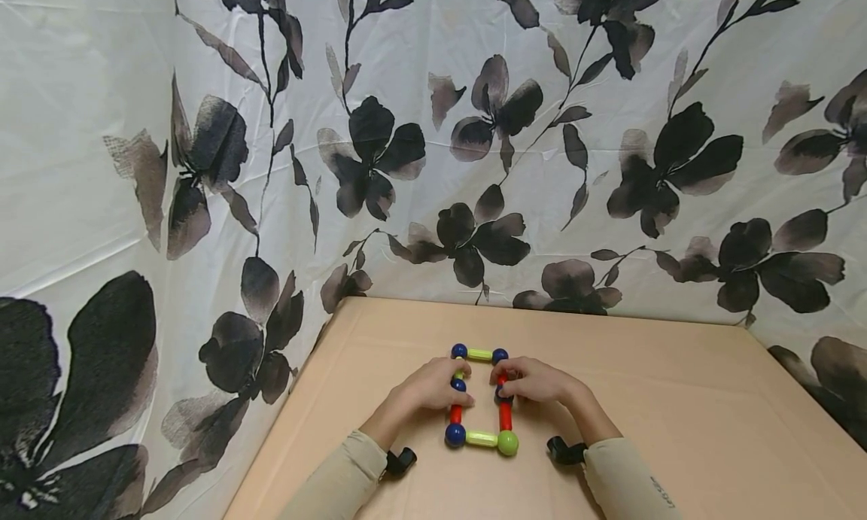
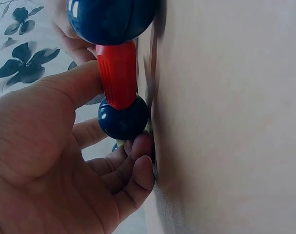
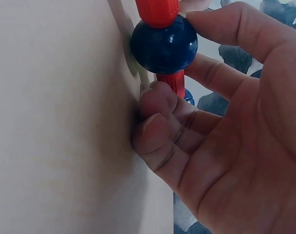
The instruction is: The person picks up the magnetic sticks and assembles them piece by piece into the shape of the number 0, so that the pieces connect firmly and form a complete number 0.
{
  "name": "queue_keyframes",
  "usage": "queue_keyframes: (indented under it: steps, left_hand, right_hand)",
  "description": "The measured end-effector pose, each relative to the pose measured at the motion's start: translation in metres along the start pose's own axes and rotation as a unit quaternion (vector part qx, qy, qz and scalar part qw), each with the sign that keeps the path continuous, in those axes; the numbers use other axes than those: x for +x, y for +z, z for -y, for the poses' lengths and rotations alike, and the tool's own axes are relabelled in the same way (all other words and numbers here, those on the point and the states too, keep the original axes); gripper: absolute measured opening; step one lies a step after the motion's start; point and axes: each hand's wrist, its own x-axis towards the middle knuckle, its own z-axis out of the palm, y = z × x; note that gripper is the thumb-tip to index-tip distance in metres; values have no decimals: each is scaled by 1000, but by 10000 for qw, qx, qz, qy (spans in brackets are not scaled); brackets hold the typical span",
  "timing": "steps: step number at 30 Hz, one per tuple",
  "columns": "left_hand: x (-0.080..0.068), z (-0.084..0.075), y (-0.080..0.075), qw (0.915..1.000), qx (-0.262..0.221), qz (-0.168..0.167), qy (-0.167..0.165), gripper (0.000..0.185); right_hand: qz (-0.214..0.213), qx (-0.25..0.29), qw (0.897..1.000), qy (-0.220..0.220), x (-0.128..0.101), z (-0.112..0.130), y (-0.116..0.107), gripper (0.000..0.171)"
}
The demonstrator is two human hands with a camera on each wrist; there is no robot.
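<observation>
A flat rectangular frame of toy rods and balls point(image 1: 482, 438) lies on the tan table point(image 1: 677, 415). It has yellow-green rods at its far and near ends, red rods point(image 1: 505, 416) along the sides, blue balls and one green ball point(image 1: 507, 442). My left hand point(image 1: 452, 382) grips the left side at a middle blue ball point(image 2: 123, 119), thumb point(image 2: 74, 85) against the red rod point(image 2: 117, 73), fingers point(image 2: 135, 170) curled under it. My right hand point(image 1: 506, 378) grips the right side, thumb point(image 3: 226, 24) on a blue ball point(image 3: 163, 45) between red rods point(image 3: 171, 83).
White cloth with dark flowers point(image 1: 474, 129) hangs close behind the table and along its left side. Bare tabletop lies to the right of the frame and in front of it. Small black cameras point(image 1: 565, 451) sit on both wrists.
</observation>
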Motion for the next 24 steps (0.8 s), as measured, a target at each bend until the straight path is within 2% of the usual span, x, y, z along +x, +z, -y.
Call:
queue_keyframes:
  steps: [11, 15, 19, 22, 24]
  left_hand:
    - [1, 0, 0, 10000, 22, -18, 31, 44]
    - [0, 0, 0, 9999, 128, -40, 58, 42]
    - [-1, -1, -1, 9994, 328, -55, 59, 48]
    - [-2, -1, -2, 9987, 476, -186, 43, 56]
    - [-1, 1, -3, 9978, 524, -404, 70, 60]
  right_hand:
    - [13, 86, 9999, 64, -1, 2, -1, 23]
    - [11, 67, 10000, 67, -1, 1, 0, 23]
    - [25, 32, 10000, 67, -1, 0, 1, 22]
    - [41, 35, 10000, 39, -1, 0, 2, 22]
    - [58, 56, 10000, 11, -1, 0, 1, 22]
